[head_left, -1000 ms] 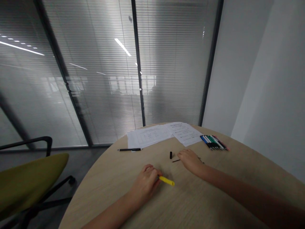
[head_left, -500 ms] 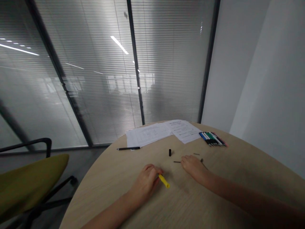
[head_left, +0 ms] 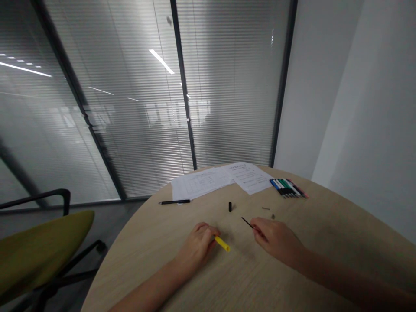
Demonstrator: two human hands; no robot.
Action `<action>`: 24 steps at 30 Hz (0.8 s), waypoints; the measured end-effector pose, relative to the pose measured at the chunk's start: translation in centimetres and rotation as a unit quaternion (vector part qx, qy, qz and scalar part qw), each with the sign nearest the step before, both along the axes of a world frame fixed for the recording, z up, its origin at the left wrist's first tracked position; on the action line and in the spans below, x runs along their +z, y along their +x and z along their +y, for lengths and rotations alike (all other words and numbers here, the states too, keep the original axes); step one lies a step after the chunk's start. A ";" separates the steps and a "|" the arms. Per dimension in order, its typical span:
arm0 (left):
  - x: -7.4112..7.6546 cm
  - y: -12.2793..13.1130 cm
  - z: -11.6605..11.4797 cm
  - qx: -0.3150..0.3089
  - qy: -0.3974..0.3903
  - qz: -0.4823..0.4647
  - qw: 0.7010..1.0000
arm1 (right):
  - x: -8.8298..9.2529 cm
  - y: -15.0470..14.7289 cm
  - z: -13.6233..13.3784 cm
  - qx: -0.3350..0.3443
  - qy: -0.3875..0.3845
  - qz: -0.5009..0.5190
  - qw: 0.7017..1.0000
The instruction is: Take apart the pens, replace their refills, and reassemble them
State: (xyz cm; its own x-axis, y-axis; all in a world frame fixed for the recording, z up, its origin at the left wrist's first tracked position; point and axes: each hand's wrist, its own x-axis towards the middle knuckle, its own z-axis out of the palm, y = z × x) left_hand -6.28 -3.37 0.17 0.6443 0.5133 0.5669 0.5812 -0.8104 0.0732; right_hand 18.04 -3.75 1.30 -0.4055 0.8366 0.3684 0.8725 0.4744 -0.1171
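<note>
Between the fingers of my left hand [head_left: 199,243] is a hollow yellow pen barrel [head_left: 222,244], its open end pointing right and toward me. My right hand [head_left: 277,237] pinches a thin dark pen refill [head_left: 246,222], whose far end sticks out to the left, just above the table. Beyond the hands, a short black tube, like a pen grip [head_left: 230,206], stands on the table. A thin small piece, possibly a spring [head_left: 265,209], lies past my right hand. Close to it is a tiny dark part [head_left: 273,216], too small to name.
On the round wooden table [head_left: 156,260], printed papers [head_left: 208,181] lie at the far edge, with a black pen [head_left: 174,202] in front. A row of several coloured pens [head_left: 287,188] rests at the far right. A green chair [head_left: 42,251] stands to the left.
My right hand has picked the refill up from the table and drawn it back toward me, now tilted. My left hand keeps the yellow barrel in nearly the same place.
</note>
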 end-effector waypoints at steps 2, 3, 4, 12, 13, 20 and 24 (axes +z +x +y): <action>-0.2 0.0 0.1 0.007 -0.003 0.006 1.000 | 0.7 0.1 -1.0 0.021 0.001 0.045 0.999; -0.3 0.0 0.2 0.012 -0.002 0.007 1.000 | 1.0 0.1 -1.5 0.044 0.009 0.064 0.997; -0.4 0.0 0.2 0.016 0.001 0.006 1.000 | 1.4 0.2 -2.0 0.072 0.025 0.076 0.994; -0.7 -0.2 0.5 0.034 0.011 0.019 0.999 | 3.6 1.2 -3.5 0.181 0.153 0.066 0.969; -0.7 -0.1 0.5 0.034 0.013 0.021 0.999 | 3.8 1.3 -3.5 0.181 0.159 0.061 0.969; -0.2 0.1 0.2 0.036 0.033 0.032 0.998 | 4.8 1.9 -3.4 0.174 0.162 0.011 0.971; 0.0 0.1 0.0 0.027 0.045 0.045 0.998 | 5.4 2.2 -3.7 0.172 0.190 -0.008 0.967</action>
State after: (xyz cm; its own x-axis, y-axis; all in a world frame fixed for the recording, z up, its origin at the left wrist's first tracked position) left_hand -6.15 -3.36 0.16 0.6673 0.4993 0.5526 0.6258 -0.7782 -0.0525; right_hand 20.21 -7.50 6.71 -0.6438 0.4566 0.6140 0.6561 0.7424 0.1359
